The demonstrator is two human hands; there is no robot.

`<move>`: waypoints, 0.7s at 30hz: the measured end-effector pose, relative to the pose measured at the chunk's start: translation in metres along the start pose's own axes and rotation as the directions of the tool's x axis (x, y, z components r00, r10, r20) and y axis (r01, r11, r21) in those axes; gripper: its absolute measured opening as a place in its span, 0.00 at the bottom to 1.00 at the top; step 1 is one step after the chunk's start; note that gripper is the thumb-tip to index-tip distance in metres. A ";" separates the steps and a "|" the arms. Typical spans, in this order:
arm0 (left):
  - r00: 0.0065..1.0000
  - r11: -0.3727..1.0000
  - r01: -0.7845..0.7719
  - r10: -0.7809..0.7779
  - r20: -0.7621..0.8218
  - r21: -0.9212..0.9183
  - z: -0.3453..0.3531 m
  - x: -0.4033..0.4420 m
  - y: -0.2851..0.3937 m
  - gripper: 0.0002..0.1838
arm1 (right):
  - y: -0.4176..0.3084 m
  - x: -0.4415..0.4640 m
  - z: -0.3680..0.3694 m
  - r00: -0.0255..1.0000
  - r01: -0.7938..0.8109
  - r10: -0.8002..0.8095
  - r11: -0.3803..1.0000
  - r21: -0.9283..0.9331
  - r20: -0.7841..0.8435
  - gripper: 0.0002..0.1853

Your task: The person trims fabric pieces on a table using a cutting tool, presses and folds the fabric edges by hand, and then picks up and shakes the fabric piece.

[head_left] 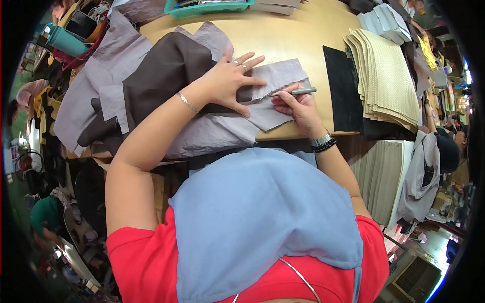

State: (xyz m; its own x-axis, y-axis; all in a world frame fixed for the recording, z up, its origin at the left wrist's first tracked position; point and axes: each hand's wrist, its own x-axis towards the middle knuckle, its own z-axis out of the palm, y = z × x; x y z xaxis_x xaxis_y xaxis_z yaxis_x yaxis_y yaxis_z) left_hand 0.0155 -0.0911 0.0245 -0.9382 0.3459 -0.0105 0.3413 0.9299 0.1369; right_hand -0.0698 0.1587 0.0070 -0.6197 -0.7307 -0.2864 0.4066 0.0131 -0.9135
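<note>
My left hand [230, 81] lies with its fingers spread over the dark brown fabric [161, 70] and the edge of a light grey-lilac fabric piece [283, 71]. Between the fingers of my right hand [298, 107] is a silver pen [303, 91]. Its tip points left and meets the grey-lilac fabric near a dark seam or slit. More of the lilac fabric [101, 73] is heaped at the left beneath the brown cloth. The exact point of contact of the pen tip is too small to make out.
All this rests on a tan table [303, 35]. To the right are a black sheet [341, 86] and a stack of cream textured sheets [386, 76]. A teal tray [209, 7] stands at the back, a blue cup [68, 40] at the left. People sit at both sides.
</note>
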 end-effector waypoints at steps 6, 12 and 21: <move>0.987 0.987 0.161 -0.160 0.033 -0.024 0.004 -0.014 0.008 0.56 | 0.009 0.004 0.010 0.987 0.157 -0.156 0.957 -0.244 0.024 0.07; 0.986 0.985 0.162 -0.160 0.042 -0.056 0.006 -0.014 0.007 0.57 | 0.008 0.004 0.014 0.980 0.199 -0.197 0.935 -0.295 0.037 0.07; 0.985 0.979 0.174 -0.172 0.028 -0.106 0.011 -0.014 0.005 0.59 | 0.011 0.008 0.015 0.975 0.213 -0.219 0.896 -0.389 0.030 0.07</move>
State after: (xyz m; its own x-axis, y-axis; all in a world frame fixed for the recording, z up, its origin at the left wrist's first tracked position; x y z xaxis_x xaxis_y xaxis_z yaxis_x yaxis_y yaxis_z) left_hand 0.0312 -0.0901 0.0144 -0.9810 0.1840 -0.0612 0.1647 0.9574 0.2371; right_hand -0.0602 0.1431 -0.0015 -0.6734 -0.7359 -0.0707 -0.0284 0.1213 -0.9922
